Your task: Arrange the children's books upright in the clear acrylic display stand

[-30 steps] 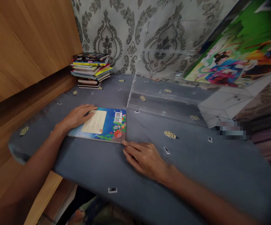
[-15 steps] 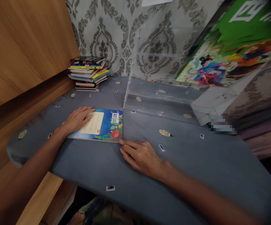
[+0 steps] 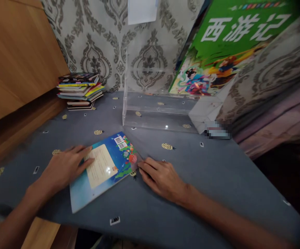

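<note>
A blue picture book (image 3: pixel 105 166), barcode side up, its cream text panel too small to read, lay on the grey cloth (image 3: pixel 217 173). The left hand (image 3: pixel 64 167) rested open and flat on its left part, while the right hand (image 3: pixel 160 176), fingers extended, touched its right corner. Beyond the book stood a clear box (image 3: pixel 155 103) and a green volume (image 3: pixel 217 52) titled "西游记".

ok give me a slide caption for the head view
Left hand flat on a thin blue picture book lying on the grey cloth-covered table, right hand at its right corner.
</note>
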A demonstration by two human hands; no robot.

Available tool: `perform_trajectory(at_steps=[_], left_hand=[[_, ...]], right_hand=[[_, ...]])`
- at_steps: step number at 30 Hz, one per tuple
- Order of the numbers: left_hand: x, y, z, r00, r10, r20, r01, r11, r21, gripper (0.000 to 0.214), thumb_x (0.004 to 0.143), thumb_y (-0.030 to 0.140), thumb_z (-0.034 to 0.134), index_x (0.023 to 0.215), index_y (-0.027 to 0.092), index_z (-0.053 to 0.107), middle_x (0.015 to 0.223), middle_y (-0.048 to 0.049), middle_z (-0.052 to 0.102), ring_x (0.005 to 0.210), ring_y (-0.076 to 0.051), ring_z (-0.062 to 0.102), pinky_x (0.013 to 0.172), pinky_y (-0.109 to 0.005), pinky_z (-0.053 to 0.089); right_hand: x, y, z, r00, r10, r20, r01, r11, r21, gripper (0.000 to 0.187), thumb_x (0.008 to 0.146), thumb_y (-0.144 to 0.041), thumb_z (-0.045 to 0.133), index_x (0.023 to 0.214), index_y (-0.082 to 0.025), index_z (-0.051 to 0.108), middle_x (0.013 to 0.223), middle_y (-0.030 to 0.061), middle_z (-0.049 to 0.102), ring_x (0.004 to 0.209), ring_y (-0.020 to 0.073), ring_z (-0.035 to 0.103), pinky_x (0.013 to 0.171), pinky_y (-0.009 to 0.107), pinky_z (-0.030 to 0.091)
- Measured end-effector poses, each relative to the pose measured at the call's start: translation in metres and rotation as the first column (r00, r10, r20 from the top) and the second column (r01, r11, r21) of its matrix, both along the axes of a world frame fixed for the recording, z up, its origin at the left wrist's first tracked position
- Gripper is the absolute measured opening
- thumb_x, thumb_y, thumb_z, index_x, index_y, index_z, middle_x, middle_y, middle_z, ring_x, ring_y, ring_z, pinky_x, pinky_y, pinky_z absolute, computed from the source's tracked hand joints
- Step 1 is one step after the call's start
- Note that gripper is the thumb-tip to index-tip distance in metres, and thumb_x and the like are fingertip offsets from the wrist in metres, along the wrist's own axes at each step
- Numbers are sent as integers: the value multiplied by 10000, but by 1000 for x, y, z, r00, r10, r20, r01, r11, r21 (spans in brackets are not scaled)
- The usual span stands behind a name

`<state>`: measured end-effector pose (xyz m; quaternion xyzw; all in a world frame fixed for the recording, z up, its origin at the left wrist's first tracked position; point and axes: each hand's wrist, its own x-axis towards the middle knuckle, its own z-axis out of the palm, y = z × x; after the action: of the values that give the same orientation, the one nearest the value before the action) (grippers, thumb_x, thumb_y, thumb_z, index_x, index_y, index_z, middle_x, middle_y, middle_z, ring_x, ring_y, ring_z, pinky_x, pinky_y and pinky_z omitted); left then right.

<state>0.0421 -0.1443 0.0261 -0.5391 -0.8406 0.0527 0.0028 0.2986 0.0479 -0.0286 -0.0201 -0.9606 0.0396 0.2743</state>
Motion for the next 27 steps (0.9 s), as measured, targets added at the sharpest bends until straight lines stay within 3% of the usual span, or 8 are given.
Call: perform_trajectory(at_steps=[3, 7, 9, 11, 15, 18, 23, 27], left_hand=[[24, -20, -5, 999, -29, -17, 28, 999, -30, 508, 969, 487, 382, 1304, 230, 662, 1214, -156, 696, 1025, -354, 698, 762, -468, 589], [47, -72, -28, 994, -101, 48, 102, 995, -21, 577, 926, 616, 443, 1320, 255, 659, 1229, -141, 709, 938, -345, 730, 726, -472, 608], [54, -99, -42, 976, -212, 51, 211, 977, 29, 601, 868, 676, 526, 1362, 347, 617, 1243, -88, 715, 950, -320, 731, 722, -423, 610], [59, -115, -51, 903, -425, 68, 417, 902, 109, 729, 819, 703, 584, 1469, 388, 485, 1281, -60, 700, 1021, -299, 712, 737, -367, 603], [74, -106, -51, 835, -549, 23, 532, 818, 221, 918, 815, 697, 577, 1582, 291, 276, 1518, -116, 498, 1286, -344, 561, 962, -433, 536], [83, -90, -49, 801, -598, -32, 584, 767, 265, 950, 824, 673, 556, 1598, 230, 227, 1527, -135, 480, 1316, -355, 531, 1001, -453, 506], [82, -93, -59, 819, -569, -69, 566, 784, 255, 802, 868, 295, 490, 1602, 283, 168, 1528, -74, 485, 1322, -310, 543, 1061, -455, 469], [74, -101, -52, 807, -590, 0, 568, 777, 273, 745, 900, 329, 482, 1592, 317, 205, 1566, -43, 435, 1367, -306, 505, 1047, -424, 499]], right_hand=[[10, 4, -2, 997, -70, 30, 69, 998, 14, 355, 1069, -248, 330, 1017, -155, 669, 856, 46, 704, 653, 132, 639, 552, 269, 391], [15, 8, -4, 987, -127, 95, 129, 992, -6, 318, 1060, -258, 365, 1068, -157, 666, 919, 58, 713, 648, 133, 627, 541, 265, 383], [15, 10, -4, 983, -141, 120, 144, 989, -22, 311, 1055, -263, 377, 1070, -157, 669, 949, 66, 716, 657, 133, 627, 537, 261, 379], [15, 10, -5, 979, -149, 141, 155, 987, -35, 304, 1047, -256, 386, 1070, -159, 673, 982, 71, 720, 685, 133, 638, 541, 256, 380], [14, 10, -6, 979, -145, 144, 155, 986, -59, 287, 1036, -236, 403, 1062, -160, 678, 1001, 70, 724, 713, 141, 655, 545, 255, 392], [14, 10, -5, 979, -140, 146, 153, 985, -82, 272, 1029, -228, 418, 1065, -153, 677, 1007, 78, 722, 744, 152, 664, 560, 253, 416], [19, 13, -3, 966, -117, 230, 151, 979, -136, 280, 976, -139, 442, 1164, -154, 650, 1104, 99, 710, 815, 168, 679, 630, 258, 481], [26, 20, 3, 966, -51, 252, 109, 969, -222, 459, 875, -45, 455, 1295, -172, 593, 1220, 100, 685, 959, 197, 684, 767, 297, 531]])
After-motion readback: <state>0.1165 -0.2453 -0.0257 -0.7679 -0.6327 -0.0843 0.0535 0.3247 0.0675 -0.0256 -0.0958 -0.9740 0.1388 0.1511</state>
